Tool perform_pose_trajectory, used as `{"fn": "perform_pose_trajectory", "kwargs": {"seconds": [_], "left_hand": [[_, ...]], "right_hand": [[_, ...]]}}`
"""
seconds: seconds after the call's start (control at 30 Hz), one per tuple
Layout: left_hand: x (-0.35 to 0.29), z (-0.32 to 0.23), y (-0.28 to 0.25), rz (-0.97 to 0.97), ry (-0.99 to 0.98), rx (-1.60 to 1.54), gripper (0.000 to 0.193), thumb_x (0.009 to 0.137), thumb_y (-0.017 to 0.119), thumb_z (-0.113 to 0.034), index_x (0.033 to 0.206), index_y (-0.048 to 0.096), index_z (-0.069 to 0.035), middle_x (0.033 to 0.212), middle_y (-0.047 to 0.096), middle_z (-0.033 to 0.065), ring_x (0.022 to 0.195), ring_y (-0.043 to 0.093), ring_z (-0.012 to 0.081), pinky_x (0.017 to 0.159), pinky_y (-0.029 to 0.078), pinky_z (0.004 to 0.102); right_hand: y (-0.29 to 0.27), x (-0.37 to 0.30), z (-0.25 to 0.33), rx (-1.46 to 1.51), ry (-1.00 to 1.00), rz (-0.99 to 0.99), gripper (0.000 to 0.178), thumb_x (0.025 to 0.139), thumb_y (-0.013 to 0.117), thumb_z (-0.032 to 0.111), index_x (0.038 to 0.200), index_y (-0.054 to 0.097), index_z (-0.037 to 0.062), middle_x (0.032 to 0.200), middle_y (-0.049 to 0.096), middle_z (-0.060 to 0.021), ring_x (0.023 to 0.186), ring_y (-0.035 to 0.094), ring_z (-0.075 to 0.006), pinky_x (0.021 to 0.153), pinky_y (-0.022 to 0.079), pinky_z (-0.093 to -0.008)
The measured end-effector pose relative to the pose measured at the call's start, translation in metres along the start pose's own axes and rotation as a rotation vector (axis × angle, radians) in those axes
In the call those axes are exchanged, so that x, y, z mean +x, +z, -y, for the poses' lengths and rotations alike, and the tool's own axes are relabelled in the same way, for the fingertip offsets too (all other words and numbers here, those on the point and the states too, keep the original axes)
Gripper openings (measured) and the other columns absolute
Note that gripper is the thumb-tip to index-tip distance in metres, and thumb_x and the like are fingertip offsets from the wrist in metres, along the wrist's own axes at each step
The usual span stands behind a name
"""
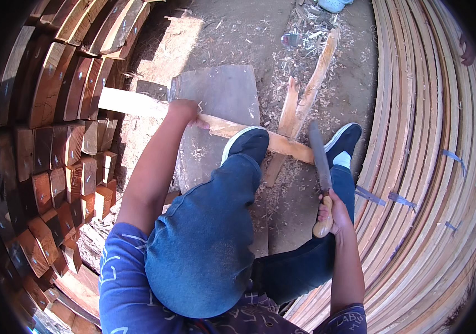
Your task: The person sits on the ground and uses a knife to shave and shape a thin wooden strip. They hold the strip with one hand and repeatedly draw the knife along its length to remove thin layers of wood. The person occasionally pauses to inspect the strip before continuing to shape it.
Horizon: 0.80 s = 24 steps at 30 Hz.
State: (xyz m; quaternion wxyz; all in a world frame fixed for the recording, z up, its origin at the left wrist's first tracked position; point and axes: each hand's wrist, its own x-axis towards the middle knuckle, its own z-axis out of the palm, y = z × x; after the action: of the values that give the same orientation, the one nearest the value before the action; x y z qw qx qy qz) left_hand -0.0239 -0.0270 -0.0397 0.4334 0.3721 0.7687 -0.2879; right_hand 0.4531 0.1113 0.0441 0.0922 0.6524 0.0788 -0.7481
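My left hand (185, 113) is closed around a long piece of wood (224, 126), which is broad and pale at its left end and narrower towards the right. My left shoe (248, 146) presses on this wood from above. The wood's right end lies across a rough forked branch (290, 114) on the ground. In my right hand (334, 214) is a machete (320, 158), held by its light wooden handle with the blade pointing up and away. Its blade is just beside the wood's right end; I cannot tell whether they touch.
Stacked timber (54, 72) rises on the left. Long planks (416, 139) bound with strips run along the right. A flat grey board (216, 83) lies under the wood, with shavings (316, 42) scattered beyond. My right shoe (345, 139) is near the blade. Part of another hand (465, 51) shows at far right.
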Motion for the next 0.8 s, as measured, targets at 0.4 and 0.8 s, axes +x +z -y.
{"fn": "perform_pose_trajectory", "kwargs": {"seconds": [0.4, 0.8], "left_hand": [[0.001, 0.001, 0.002, 0.034, -0.023, -0.03, 0.07, 0.057, 0.077, -0.069, 0.088, 0.072, -0.007, 0.092, 0.072, 0.0085, 0.096, 0.068, 0.0269, 0.083, 0.052, 0.0375], [-0.001, 0.001, -0.006, -0.019, -0.005, 0.014, 0.077, 0.058, 0.075, -0.072, 0.096, 0.071, -0.006, 0.1, 0.071, 0.0095, 0.1, 0.067, 0.0286, 0.083, 0.052, 0.0391]], "right_hand": [[0.01, 0.003, -0.006, -0.147, 0.056, -0.044, 0.04, 0.101, 0.038, 0.046, 0.095, 0.048, 0.0077, 0.057, 0.038, 0.0, 0.042, 0.037, -0.0125, 0.043, 0.037, -0.0296], [-0.015, -0.019, 0.018, -0.182, 0.137, -0.005, 0.041, 0.1, 0.041, 0.045, 0.102, 0.051, 0.0057, 0.058, 0.04, 0.0001, 0.041, 0.038, -0.0119, 0.041, 0.038, -0.0282]]}}
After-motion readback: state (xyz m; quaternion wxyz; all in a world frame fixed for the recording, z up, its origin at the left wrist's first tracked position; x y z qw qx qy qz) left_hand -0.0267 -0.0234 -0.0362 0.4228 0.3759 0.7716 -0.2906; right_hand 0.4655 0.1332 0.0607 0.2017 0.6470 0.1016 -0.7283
